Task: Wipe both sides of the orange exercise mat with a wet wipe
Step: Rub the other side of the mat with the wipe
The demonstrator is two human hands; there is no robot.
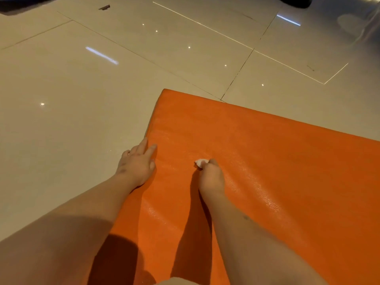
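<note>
The wet wipe (200,162) is pinched in the right hand (210,175) near the orange mat (277,161)'s left edge — steadied by the flat left hand (136,163) — underside likely unwiped.

Warm light, floor (61,130) glare, corners perhaps blurred

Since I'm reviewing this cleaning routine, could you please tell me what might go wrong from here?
The wet wipe is bunched small in the right hand, so strokes may leave strips of the orange mat unwiped.
The mat lies on glossy floor tiles, steadied only by the left hand at its edge; it could slide.
</note>
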